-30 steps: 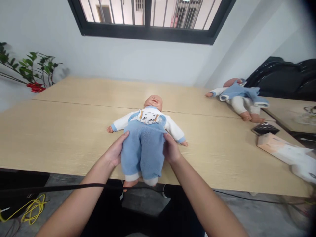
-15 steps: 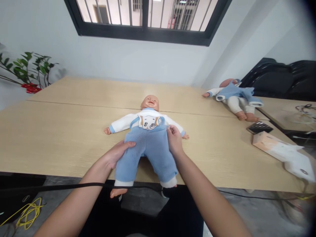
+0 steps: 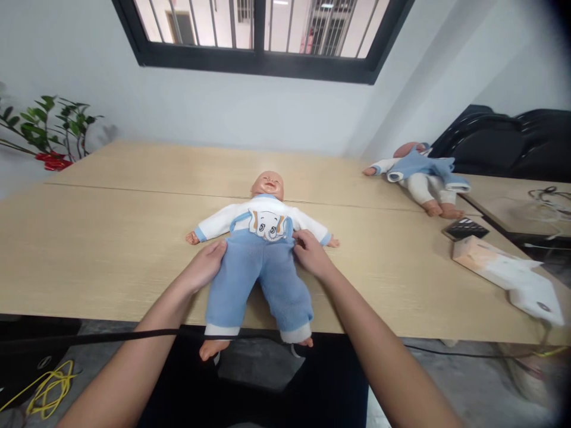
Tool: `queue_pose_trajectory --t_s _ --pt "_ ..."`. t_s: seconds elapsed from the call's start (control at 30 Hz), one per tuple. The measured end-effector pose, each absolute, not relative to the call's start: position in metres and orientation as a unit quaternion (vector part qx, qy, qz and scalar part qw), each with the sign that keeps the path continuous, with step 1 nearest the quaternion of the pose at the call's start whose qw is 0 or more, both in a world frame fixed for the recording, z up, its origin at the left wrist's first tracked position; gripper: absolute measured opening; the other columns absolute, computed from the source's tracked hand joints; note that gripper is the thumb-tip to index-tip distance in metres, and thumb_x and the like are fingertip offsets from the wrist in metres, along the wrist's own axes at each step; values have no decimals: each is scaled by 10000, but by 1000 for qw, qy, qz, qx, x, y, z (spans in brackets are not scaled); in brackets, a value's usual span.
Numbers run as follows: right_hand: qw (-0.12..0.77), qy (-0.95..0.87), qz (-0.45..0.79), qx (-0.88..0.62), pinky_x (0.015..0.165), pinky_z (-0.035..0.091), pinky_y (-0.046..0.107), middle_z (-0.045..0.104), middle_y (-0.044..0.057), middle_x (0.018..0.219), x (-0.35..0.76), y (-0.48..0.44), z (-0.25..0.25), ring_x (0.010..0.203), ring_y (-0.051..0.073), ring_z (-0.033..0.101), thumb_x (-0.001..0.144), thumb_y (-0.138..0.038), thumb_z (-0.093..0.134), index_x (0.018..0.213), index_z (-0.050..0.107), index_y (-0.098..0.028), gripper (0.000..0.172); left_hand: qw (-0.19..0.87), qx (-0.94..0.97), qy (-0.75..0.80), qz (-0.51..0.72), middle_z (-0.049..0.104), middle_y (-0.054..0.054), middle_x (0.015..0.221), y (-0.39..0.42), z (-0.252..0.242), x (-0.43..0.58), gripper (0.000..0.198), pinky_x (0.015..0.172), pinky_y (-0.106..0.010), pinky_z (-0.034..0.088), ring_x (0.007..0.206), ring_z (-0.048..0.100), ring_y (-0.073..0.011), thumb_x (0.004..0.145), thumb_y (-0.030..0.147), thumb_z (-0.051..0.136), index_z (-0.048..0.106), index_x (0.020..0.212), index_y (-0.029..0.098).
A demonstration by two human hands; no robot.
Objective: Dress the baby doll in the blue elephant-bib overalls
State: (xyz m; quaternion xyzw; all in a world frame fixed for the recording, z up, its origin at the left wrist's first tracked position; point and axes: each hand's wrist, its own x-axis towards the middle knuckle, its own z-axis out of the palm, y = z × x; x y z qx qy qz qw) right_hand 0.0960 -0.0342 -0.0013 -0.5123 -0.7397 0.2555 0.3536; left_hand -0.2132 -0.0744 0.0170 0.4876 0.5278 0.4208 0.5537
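Note:
A baby doll (image 3: 268, 185) lies on its back on the wooden table, head toward the window, its feet past the near edge. It wears a white long-sleeved top (image 3: 219, 222) with blue cuffs and blue trousers (image 3: 232, 279) with white cuffs. An elephant-like face is on the bib (image 3: 267, 226) at the chest. My left hand (image 3: 207, 261) is closed on the trousers' side at the left hip. My right hand (image 3: 308, 249) pinches the trousers near the waist on the right side. Both hands' fingertips are partly hidden by the cloth.
A second doll (image 3: 423, 175) in blue and white clothes lies at the far right. Near it are a dark phone-like object (image 3: 465, 229) and a tissue box (image 3: 477, 255). A black cable (image 3: 111, 337) crosses before the table's near edge. A plant (image 3: 57, 122) stands at left.
My left hand has moved up from the thigh to the hip and now grips the trousers there. My right hand has shifted slightly inward and down at the waist. The bib shows more fully.

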Motion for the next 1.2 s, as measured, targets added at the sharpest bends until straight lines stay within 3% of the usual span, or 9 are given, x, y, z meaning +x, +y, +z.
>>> queue_pose_trajectory --t_s 0.1,0.27,0.47,0.6,0.8,0.9,1.0,1.1,1.2 --pt "361 -762 261 -469 920 465 435 657 76 974 102 -35 1 962 265 591 844 -182 537 935 663 -212 159 561 483 517 429 728 -124 1224 -53 7 -217 559 1120 -483 450 1179 650 -306 810 570 749 666 1200 177" --pt "394 -766 182 -474 1035 414 475 703 106 1144 96 -36 4 1136 301 585 913 -194 504 1019 668 -240 201 558 494 482 461 703 -100 1176 -32 2 -210 604 1005 -367 489 1078 654 -211 736 452 826 602 1228 182" --pt "443 -603 329 -576 734 470 373 675 31 781 82 -22 -4 730 243 593 897 -323 501 977 632 -233 178 512 538 514 428 637 -5 849 -29 1 -208 441 698 -279 438 752 569 -156 736 471 800 626 1031 192" --pt "505 -514 398 -568 681 463 352 657 17 759 77 -18 -7 686 229 570 881 -413 499 975 609 -232 231 518 521 521 434 634 -10 863 -28 -2 -209 349 672 -279 419 705 549 -145 839 532 673 623 932 199" --pt "438 -660 237 -562 883 447 395 693 73 924 83 -26 1 921 269 596 899 -321 507 950 649 -230 175 481 591 500 412 648 -13 904 -30 -3 -207 427 791 -308 439 830 584 -179 838 521 719 636 1102 194" --pt "500 -592 329 -540 815 466 355 652 30 837 84 -24 5 837 234 575 919 -397 498 826 585 -240 203 428 618 518 408 587 12 808 -32 0 -207 345 746 -299 403 756 516 -171 861 522 687 638 998 210" --pt "534 -509 395 -548 702 441 325 559 -8 710 82 -17 4 704 200 505 903 -521 504 757 506 -250 308 409 594 514 464 614 -5 907 -32 1 -205 306 814 -293 417 850 544 -181 887 515 649 598 963 223" --pt "512 -488 391 -589 635 399 318 542 -15 673 76 -10 1 657 197 479 859 -548 554 813 522 -252 301 440 538 513 503 633 -16 970 -29 -3 -198 333 814 -285 423 873 559 -179 894 538 626 574 1001 227" --pt "451 -535 326 -636 627 364 323 546 -11 654 70 -7 -2 647 207 495 848 -456 571 822 534 -248 213 470 507 530 491 582 9 815 -21 -7 -193 395 705 -279 390 724 508 -162 866 590 637 568 984 219"
